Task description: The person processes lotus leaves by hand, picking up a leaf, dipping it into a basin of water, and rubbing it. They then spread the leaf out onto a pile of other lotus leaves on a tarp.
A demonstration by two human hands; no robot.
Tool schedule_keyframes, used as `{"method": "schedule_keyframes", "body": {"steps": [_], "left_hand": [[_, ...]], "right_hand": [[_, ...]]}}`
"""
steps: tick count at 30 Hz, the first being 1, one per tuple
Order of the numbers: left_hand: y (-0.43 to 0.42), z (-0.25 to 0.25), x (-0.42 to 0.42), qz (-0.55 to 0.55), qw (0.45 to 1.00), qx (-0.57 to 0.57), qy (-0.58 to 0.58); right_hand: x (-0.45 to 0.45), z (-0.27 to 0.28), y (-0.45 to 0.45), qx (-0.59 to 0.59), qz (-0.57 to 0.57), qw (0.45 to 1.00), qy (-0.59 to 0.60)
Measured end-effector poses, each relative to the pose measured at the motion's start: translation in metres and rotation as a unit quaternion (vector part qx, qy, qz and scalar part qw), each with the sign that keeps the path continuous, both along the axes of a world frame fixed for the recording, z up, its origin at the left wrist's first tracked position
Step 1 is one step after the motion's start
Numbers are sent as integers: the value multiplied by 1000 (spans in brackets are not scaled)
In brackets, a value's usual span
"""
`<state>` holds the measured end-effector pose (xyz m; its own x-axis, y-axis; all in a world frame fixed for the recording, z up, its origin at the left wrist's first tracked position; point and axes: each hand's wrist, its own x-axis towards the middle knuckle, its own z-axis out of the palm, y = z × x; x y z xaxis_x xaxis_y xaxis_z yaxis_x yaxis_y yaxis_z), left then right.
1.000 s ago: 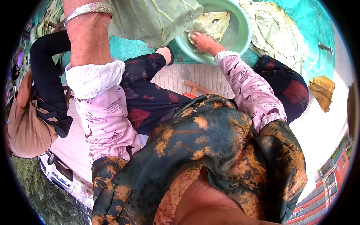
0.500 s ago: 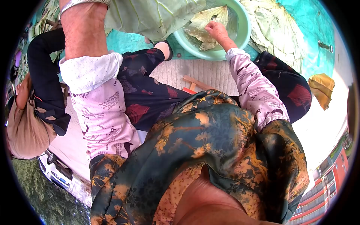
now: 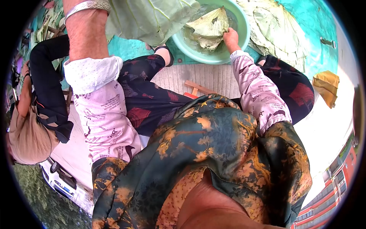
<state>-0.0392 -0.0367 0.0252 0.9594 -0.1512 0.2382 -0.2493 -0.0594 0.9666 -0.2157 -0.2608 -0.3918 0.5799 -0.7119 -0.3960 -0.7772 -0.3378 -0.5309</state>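
Note:
A pale, yellowish leaf (image 3: 210,27) lies folded in the water of the light green basin (image 3: 213,60). My right hand (image 3: 231,38) is at its right edge, fingers closed on it. Of my left arm, only the forearm with a silver bracelet shows at the top left; the hand is cut off by the frame edge. Beside that forearm, a large green leaf (image 3: 146,19) hangs over the teal sheet, its lower right edge close to the basin rim.
Large pale leaves (image 3: 276,32) are spread on the teal sheet (image 3: 324,23) right of the basin. A brown folded piece (image 3: 326,87) lies farther right. Wooden bars (image 3: 198,88) show between my legs. Another person (image 3: 30,129) sits at the left, near piled leaves.
My right hand lifted off the basin's leaf, moved right and has closed on the leaf's right edge. The leaf now looks more folded. The large green leaf has shifted slightly left in view.

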Motion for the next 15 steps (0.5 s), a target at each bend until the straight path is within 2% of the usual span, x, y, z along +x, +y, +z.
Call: {"method": "schedule_keyframes", "body": {"steps": [2,3,5,7,10,11,14,15], "left_hand": [[-1,2,-4,-2,1000,2,26],[-1,2,-4,-3,999,0,33],[1,4,-3,-10,999,-6,40],[-1,3,1,2,999,-6,32],[-4,1,2,19,1000,-1,14],[-2,1,2,3,1000,-5,10],[-4,0,3,41,998,42,-5],[-3,1,4,45,997,60,23]], "right_hand": [[0,-3,-7,-12,-75,996,-39],[-1,0,-10,69,-111,991,30],[-10,-59,-22,175,-52,983,30],[-9,-37,-13,308,-107,943,-61],[11,16,-1,242,-176,944,-140],[18,29,-5,280,-197,932,-120],[25,27,-20,410,-132,897,-98],[27,18,-21,423,-125,890,-117]]}}
